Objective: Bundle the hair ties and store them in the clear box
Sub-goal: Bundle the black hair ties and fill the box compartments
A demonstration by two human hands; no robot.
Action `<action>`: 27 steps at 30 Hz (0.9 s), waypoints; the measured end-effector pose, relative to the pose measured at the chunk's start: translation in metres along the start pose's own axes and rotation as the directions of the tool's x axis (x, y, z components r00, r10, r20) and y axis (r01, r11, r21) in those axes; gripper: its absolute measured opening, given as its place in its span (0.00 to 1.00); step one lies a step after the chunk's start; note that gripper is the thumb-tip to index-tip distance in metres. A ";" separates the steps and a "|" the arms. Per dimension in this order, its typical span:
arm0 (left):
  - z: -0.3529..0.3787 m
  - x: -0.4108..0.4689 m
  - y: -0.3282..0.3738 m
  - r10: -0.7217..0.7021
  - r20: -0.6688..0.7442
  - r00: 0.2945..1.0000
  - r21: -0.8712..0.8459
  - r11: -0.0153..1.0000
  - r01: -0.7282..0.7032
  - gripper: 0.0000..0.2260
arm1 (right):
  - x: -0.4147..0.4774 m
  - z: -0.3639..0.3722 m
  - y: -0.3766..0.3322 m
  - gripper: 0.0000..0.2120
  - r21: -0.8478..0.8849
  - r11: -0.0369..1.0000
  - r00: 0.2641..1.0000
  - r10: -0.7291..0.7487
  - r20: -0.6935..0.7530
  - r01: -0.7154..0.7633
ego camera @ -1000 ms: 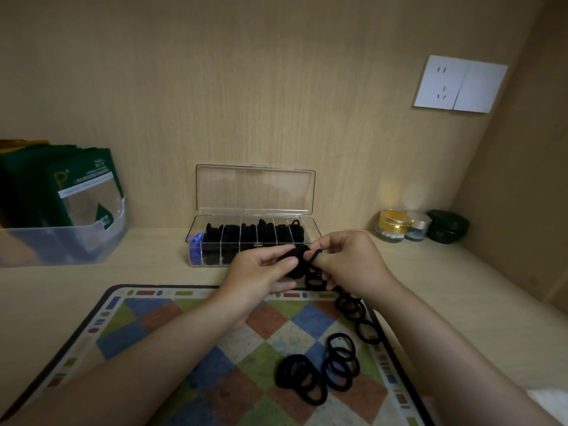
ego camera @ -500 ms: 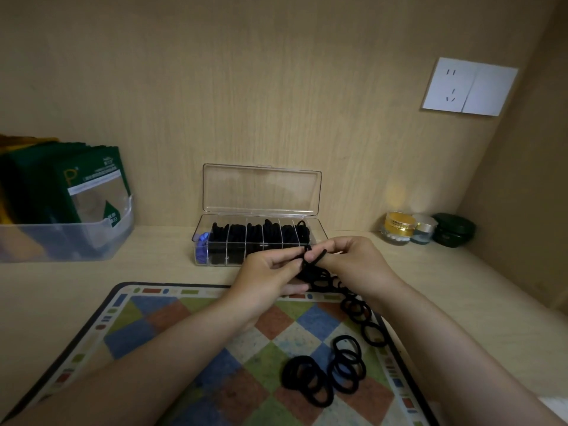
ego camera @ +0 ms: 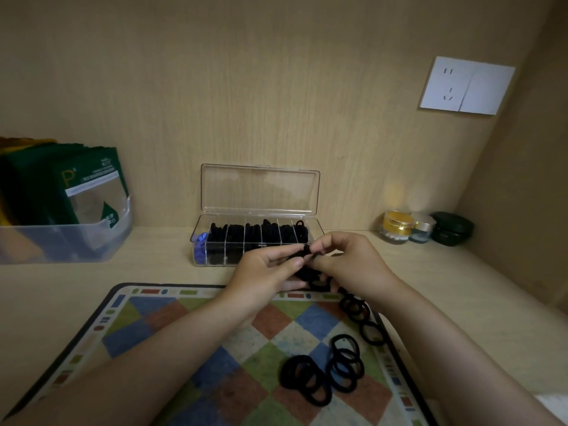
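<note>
My left hand [ego camera: 266, 270] and my right hand [ego camera: 350, 262] meet just in front of the clear box [ego camera: 317, 226], pinching a small black bundle of hair ties [ego camera: 302, 256] between their fingertips. The box stands open with its lid [ego camera: 259, 189] upright; its compartments hold black hair ties and a blue one at the left end. More loose black hair ties [ego camera: 322, 372] lie on the checked mat [ego camera: 190, 348] below my hands, and a few more hair ties [ego camera: 358, 309] lie under my right wrist.
A translucent bin [ego camera: 66, 238] with green packets stands at the left. Three small jars [ego camera: 425, 226] sit at the back right by the side wall. A white socket plate [ego camera: 465, 85] is on the back wall.
Both hands have stayed in front of the box, working the black bundle; the fingertips have closed in on it and the ties between them look tighter. The camera view has shifted slightly.
</note>
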State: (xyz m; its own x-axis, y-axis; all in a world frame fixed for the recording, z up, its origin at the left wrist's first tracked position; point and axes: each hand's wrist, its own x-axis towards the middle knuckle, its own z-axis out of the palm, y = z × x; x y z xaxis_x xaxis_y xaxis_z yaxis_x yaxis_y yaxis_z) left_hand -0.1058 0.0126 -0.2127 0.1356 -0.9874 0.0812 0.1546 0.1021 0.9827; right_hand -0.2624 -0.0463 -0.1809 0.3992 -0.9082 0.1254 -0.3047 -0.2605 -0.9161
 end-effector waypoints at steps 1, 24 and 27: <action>0.001 0.000 0.000 0.000 0.015 1.000 0.004 1.000 0.000 0.12 | 0.000 -0.001 -0.001 0.04 0.032 0.999 1.000 0.023 0.005 -0.024; 0.001 0.004 0.017 0.025 0.098 0.995 0.266 0.963 -0.050 0.13 | -0.004 -0.028 -0.002 0.13 0.220 0.925 0.920 0.234 0.315 -0.310; -0.001 0.011 0.030 0.036 0.176 0.984 0.396 0.912 -0.104 0.14 | -0.001 -0.032 -0.007 0.12 0.250 0.919 0.931 0.231 0.282 -0.304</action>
State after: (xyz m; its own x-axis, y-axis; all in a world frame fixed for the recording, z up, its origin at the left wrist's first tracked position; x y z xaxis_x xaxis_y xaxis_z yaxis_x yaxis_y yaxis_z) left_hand -0.0985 0.0051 -0.1825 -0.0328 -0.9890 0.1443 -0.2610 0.1479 0.9540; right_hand -0.2883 -0.0537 -0.1623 0.5448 -0.8138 -0.2023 -0.1849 0.1188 -0.9756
